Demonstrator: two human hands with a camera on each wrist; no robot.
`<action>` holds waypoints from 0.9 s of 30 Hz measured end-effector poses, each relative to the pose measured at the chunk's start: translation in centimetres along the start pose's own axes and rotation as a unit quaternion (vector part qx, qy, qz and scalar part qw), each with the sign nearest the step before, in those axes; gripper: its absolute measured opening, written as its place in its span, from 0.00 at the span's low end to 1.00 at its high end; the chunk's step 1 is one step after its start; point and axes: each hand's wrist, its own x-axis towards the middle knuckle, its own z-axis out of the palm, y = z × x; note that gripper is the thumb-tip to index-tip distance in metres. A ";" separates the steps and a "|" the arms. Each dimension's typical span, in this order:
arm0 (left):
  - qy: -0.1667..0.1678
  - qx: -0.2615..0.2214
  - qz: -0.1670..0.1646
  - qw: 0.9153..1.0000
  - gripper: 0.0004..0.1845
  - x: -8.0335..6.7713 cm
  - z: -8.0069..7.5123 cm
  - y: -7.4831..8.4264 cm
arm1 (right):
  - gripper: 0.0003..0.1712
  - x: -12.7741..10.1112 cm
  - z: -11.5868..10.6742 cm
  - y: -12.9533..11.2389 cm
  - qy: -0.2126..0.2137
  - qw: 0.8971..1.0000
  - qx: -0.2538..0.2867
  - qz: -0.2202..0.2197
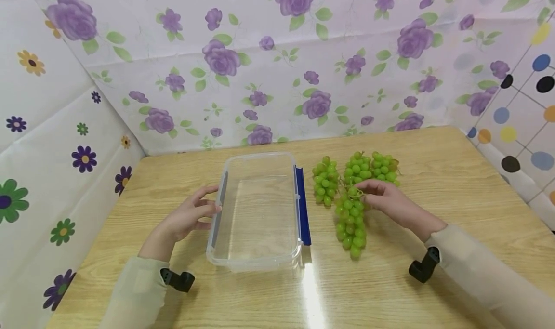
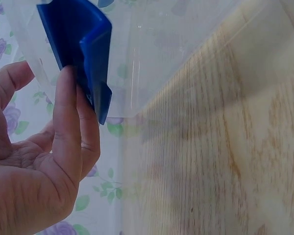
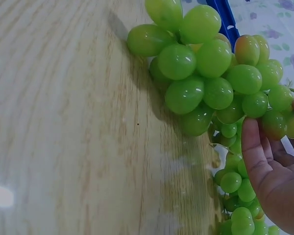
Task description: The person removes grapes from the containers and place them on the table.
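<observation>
A clear plastic container [image 1: 256,261] stands with its open top up, a blue latch [image 1: 303,206] folded out along its right side. At its left side my left hand [image 1: 186,218] touches the wall, fingers mostly extended; in the left wrist view they lie against another blue latch [image 2: 83,44]. Right of the container, my right hand [image 1: 392,201] pinches the stem end of a bunch of green grapes [image 1: 352,223]. The grapes hang toward me, close over the table, and in the right wrist view the fingertips sit right beside the upper berries.
Several more bunches of green grapes lie behind the held one: one near the latch [image 1: 325,182], others farther back [image 1: 357,167] and to the right [image 1: 385,165]. The wooden table [image 1: 173,184] meets a flower-patterned cloth [image 1: 260,78] at its back edge.
</observation>
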 end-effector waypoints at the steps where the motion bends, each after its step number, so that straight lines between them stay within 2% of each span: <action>1: 0.000 -0.001 0.000 1.000 0.41 0.0 0.0 0.0 | 0.25 0.1 0.0 0.0 0.002 1.000 -0.001 0.002; 10: 0.000 -0.003 0.000 1.000 0.41 0.0 0.0 0.1 | 0.27 0.5 0.1 -0.3 0.014 1.000 -0.006 0.025; 27: 0.003 -0.002 0.003 1.000 0.40 0.0 0.1 -0.1 | 0.29 0.7 0.4 -0.3 -0.003 1.000 0.008 0.021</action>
